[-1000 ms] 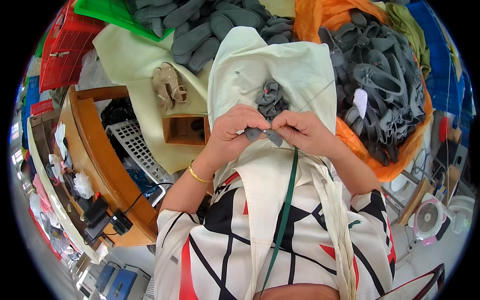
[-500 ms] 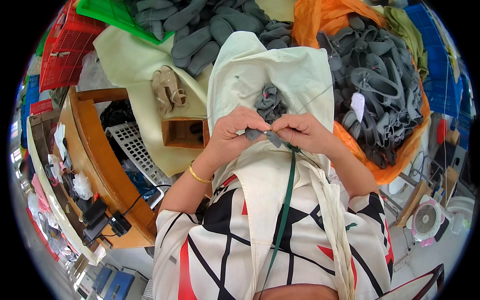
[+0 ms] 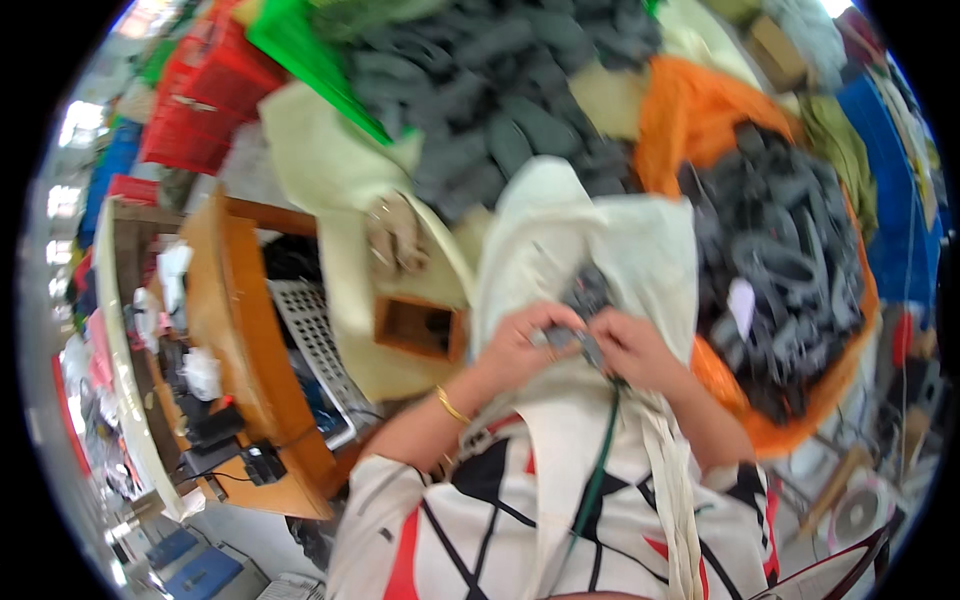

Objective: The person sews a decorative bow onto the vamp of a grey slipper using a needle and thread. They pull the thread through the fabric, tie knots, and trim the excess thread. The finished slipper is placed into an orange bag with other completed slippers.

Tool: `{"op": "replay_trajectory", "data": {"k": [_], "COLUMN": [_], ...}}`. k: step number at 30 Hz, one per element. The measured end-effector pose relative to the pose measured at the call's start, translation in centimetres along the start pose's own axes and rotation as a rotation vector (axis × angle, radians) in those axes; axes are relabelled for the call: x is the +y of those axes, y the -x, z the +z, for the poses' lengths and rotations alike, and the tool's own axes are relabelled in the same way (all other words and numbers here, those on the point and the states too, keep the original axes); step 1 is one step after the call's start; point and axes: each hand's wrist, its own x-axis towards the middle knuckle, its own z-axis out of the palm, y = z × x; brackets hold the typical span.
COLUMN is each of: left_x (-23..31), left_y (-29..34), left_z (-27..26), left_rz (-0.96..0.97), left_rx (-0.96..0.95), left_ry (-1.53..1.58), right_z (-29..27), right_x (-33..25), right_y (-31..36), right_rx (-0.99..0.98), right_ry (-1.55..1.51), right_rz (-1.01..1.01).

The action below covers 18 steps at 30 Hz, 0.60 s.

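Over my lap, my left hand (image 3: 530, 342) and my right hand (image 3: 637, 350) meet, both with closed fingertips. Between them is a small grey strap-like piece (image 3: 592, 352), pinched from both sides; blur hides its exact shape. Just beyond my fingers, a small heap of similar grey pieces (image 3: 587, 287) lies on the white cloth (image 3: 640, 240) covering my lap. A dark green ribbon (image 3: 603, 450) runs down my front and ends by my right hand, where its end is hidden. A gold bracelet circles my left wrist.
To the right, an orange sack (image 3: 690, 130) holds many grey shoe uppers (image 3: 785, 270). Grey soles (image 3: 510, 140) are piled ahead beside a green crate (image 3: 310, 65). On the left are beige sandals (image 3: 397, 235), a small open box (image 3: 420, 328) and a wooden desk (image 3: 235, 350).
My head view has swung, so everything sits lower and mostly farther right, and the picture is blurred. Both hands keep their pinch on the grey piece.
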Motion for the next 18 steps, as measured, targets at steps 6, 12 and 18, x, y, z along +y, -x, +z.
{"op": "replay_trajectory", "data": {"k": [6,12,18], "left_x": [-0.7,0.3,0.5], "left_y": [0.4,1.1,1.3], "left_z": [-0.8,-0.4,0.3], "left_rz": [-0.074,0.043,0.077], "left_rx": [-0.119,-0.163,-0.161], "left_ry": [0.282,0.122,-0.003], "right_z": [0.7,1.0,1.4], "right_x": [1.8,-0.2,0.0], "right_y": [-0.1,0.7,1.5], "right_rx": [-0.084,-0.098,-0.072], "right_ry": [-0.249,-0.355,-0.303], "right_rz": [0.023,0.014,-0.076]}}
